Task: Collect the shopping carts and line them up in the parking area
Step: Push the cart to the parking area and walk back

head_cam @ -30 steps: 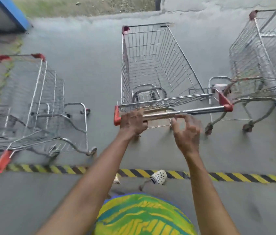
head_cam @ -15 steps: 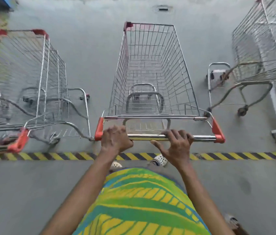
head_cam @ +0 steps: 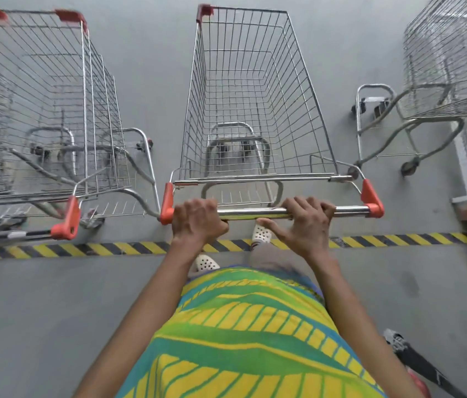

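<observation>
Handle bar: chrome tube (head_cam: 251,212) of the middle cart, with an orange cap at each end; it lies just beyond the striped floor line (head_cam: 97,249).
Left hand: left hand (head_cam: 196,222) is curled over the bar near its left cap, gripping it.
Right hand: right hand (head_cam: 304,222) has its fingers hooked over the bar right of centre, with the thumb stretched out below the tube.
Middle cart: middle cart (head_cam: 251,90) stands beyond the striped line; its wire basket holds nothing, and the lower frame shows through the mesh.
Left cart: left cart (head_cam: 43,90) stands left of the middle cart, nearly parallel to it, its rear frame just beside the middle cart's left cap; this basket also holds nothing.
Right cart: right cart (head_cam: 444,61) stands right of the middle cart, well apart, cut off by the frame edge; nothing shows in the visible part of its basket.
Feet: white perforated shoes (head_cam: 261,234) are at the striped line, below the bar.
</observation>
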Demonstrator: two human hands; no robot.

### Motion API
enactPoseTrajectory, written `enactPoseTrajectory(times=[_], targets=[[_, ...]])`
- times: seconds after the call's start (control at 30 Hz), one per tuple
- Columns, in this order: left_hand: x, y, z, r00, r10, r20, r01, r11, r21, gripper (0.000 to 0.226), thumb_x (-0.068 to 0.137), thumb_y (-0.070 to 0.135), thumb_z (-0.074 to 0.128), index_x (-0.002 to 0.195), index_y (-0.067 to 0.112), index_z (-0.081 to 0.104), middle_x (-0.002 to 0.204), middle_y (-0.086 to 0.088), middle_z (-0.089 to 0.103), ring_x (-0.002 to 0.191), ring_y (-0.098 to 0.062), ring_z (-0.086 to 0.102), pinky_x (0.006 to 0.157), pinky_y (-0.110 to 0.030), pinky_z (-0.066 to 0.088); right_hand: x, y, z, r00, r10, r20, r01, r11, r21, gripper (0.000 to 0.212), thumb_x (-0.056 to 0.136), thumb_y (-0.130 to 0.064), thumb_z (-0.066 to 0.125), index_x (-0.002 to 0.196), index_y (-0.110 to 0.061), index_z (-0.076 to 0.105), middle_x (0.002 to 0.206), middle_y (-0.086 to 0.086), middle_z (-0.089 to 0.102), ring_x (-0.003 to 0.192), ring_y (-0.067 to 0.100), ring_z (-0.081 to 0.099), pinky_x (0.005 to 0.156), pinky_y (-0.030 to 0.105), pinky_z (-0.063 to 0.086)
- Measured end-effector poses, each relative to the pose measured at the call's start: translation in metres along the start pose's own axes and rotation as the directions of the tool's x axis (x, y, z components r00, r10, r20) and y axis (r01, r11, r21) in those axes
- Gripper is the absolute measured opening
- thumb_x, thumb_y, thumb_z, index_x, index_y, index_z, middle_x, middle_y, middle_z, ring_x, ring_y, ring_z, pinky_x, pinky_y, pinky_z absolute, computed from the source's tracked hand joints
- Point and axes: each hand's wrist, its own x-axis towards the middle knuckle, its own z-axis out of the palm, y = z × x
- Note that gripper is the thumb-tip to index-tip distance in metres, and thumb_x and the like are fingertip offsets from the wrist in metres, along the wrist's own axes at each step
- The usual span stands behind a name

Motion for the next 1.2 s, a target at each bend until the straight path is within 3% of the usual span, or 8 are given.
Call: enactPoseTrajectory(times=[0.17,0.33,0.43,0.63,0.93,1.03,1.13,1.2], targets=[[0.042,-0.013,-0.011,0.999,0.016,-0.030,-0.017,1.000,-0.022,0.027,0.078,0.034,0.059,0.097,0.021,0.071,0.073,-0.002,0.057,0.066,-0.023,0.049,0.065,-0.027,0.035,0.056,-0.009,0.003,0.994,0.013,0.110,-0.012,1.000,-0.015,0.074,0.069,-0.100,0.041,0.072,-0.027,0.053,0.073,-0.012,0.057,0.083,0.017,0.055,0.083,0.044,0.033],[0.122,-0.042,-0.033,0.997,0.006,-0.077,-0.014,0.995,-0.095,0.035,0.073,0.042,0.055,0.090,0.017,0.073,0.068,-0.001,0.059,0.066,-0.022,0.058,0.072,-0.028,0.052,0.156,-0.024,0.020,0.964,-0.015,0.265,0.052,0.990,-0.134,0.096,0.061,-0.109,0.026,0.088,-0.029,0.072,0.071,-0.011,0.062,0.079,0.017,0.059,0.085,0.042,0.036],[0.182,-0.065,-0.056,0.998,0.000,-0.059,-0.002,0.999,-0.042,0.032,0.076,0.042,0.058,0.089,0.015,0.068,0.073,-0.003,0.058,0.071,-0.023,0.057,0.075,-0.032,0.051,0.228,-0.035,0.036,0.955,-0.041,0.292,0.082,0.988,-0.131,0.094,0.056,-0.111,0.027,0.061,-0.021,0.053,0.055,-0.005,0.054,0.062,0.020,0.058,0.080,0.039,0.042],[0.320,-0.109,-0.108,0.990,-0.030,-0.136,0.031,1.000,0.004,0.025,0.069,0.036,0.058,0.077,0.013,0.066,0.071,-0.007,0.059,0.064,-0.024,0.052,0.062,-0.029,0.037,0.381,-0.055,0.071,0.966,-0.122,0.227,0.167,0.967,-0.192,0.094,0.055,-0.112,0.027,0.053,-0.019,0.040,0.049,-0.004,0.043,0.048,0.012,0.042,0.055,0.025,0.032],[0.522,-0.158,-0.190,0.975,-0.082,-0.208,0.073,0.996,-0.049,0.089,0.054,0.066,0.016,0.100,0.022,0.078,0.086,-0.011,0.068,0.070,-0.025,0.051,0.065,-0.031,0.040,0.613,-0.083,0.121,0.955,-0.176,0.240,0.224,0.956,-0.188,0.099,0.057,-0.110,0.021,0.053,-0.016,0.051,0.047,-0.006,0.034,0.049,0.012,0.041,0.053,0.023,0.026],[0.573,-0.164,-0.211,0.972,-0.130,-0.194,0.127,0.991,-0.031,0.083,0.053,0.062,0.018,0.092,0.019,0.077,0.082,-0.012,0.065,0.069,-0.025,0.050,0.068,-0.032,0.038,0.671,-0.087,0.132,0.949,-0.174,0.264,0.219,0.964,-0.152,0.101,0.057,-0.111,0.023,0.056,-0.017,0.057,0.048,-0.006,0.037,0.052,0.014,0.047,0.055,0.025,0.030],[0.605,-0.165,-0.221,0.975,-0.141,-0.169,0.139,0.990,-0.020,0.083,0.053,0.063,0.021,0.093,0.016,0.077,0.082,-0.013,0.063,0.070,-0.026,0.049,0.067,-0.034,0.036,0.703,-0.085,0.135,0.941,-0.172,0.292,0.219,0.966,-0.137,0.092,0.059,-0.110,0.026,0.053,-0.020,0.045,0.049,-0.007,0.034,0.052,0.013,0.044,0.056,0.027,0.030],[0.615,-0.163,-0.224,0.970,-0.172,-0.172,0.169,0.985,-0.036,0.066,0.058,0.054,0.035,0.093,0.017,0.077,0.081,-0.011,0.060,0.071,-0.027,0.049,0.072,-0.036,0.042,0.710,-0.081,0.136,0.947,-0.176,0.270,0.225,0.960,-0.166,0.092,0.061,-0.109,0.026,0.054,-0.019,0.042,0.051,-0.005,0.036,0.054,0.016,0.045,0.057,0.028,0.029]])
